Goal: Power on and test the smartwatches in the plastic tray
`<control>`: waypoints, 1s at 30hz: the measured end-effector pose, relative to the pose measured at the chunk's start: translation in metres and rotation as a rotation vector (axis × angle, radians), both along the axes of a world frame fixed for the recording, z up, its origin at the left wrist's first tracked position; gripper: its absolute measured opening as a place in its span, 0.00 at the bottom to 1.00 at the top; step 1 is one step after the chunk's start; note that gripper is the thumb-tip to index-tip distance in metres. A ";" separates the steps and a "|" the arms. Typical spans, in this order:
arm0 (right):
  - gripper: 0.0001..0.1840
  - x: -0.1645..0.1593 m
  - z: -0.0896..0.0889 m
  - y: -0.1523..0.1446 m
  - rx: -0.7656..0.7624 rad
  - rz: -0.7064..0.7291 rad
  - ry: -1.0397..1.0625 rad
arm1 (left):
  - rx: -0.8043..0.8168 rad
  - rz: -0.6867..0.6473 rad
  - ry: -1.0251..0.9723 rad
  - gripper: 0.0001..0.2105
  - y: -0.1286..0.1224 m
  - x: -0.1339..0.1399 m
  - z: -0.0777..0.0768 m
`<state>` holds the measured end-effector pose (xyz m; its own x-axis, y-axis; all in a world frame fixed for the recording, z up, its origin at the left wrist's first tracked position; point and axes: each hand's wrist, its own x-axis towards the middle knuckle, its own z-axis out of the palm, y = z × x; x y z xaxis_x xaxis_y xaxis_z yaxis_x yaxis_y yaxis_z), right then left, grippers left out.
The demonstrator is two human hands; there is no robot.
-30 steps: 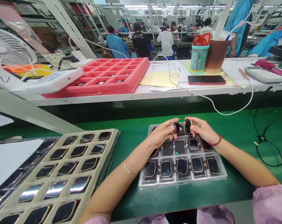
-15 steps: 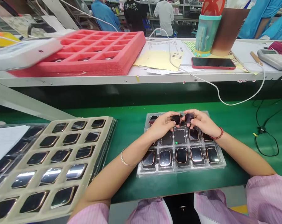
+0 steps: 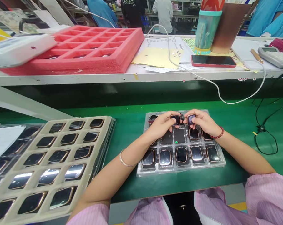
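Note:
Over the back row of a clear plastic tray (image 3: 179, 171), my left hand (image 3: 163, 124) grips a dark smartwatch case (image 3: 176, 119) between thumb and fingers. Close beside it my right hand (image 3: 203, 122) pinches another watch case (image 3: 191, 119), whose screen is lit with a pale, code-like pattern. Square watch cases with gold-toned rims, such as a front-row one (image 3: 181, 154), sit in the tray's pockets. Two middle-row pockets (image 3: 179, 136) hold no watch, and one has a green dot. My hands partly cover the back row.
At left, a cream tray (image 3: 68, 162) carries rows of watch faces, beside another tray under white paper (image 3: 4, 140). The shelf above bears a red foam tray (image 3: 89, 64), a phone (image 3: 213, 61), a cup (image 3: 207, 31) and a calculator (image 3: 277, 56). A black cable (image 3: 260, 128) lies at right.
The watch screen in my right hand has gone from dark to lit with a pattern. Small marks now show on the left watch's screen. The view has shifted slightly.

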<state>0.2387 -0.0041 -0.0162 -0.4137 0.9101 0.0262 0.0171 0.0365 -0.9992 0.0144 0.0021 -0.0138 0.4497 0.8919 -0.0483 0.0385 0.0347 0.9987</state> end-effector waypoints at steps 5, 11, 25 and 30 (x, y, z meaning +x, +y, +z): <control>0.16 0.000 0.000 -0.001 0.031 0.017 -0.031 | 0.023 -0.010 0.029 0.17 0.000 -0.001 -0.002; 0.15 0.001 -0.005 0.000 0.040 0.029 -0.065 | 0.014 -0.008 0.047 0.14 0.000 0.000 -0.002; 0.14 -0.001 -0.003 0.001 0.022 0.021 -0.077 | 0.013 0.010 0.030 0.13 0.000 -0.001 -0.001; 0.14 -0.001 -0.003 0.000 0.026 0.023 -0.076 | 0.005 0.026 0.034 0.13 -0.001 -0.001 -0.002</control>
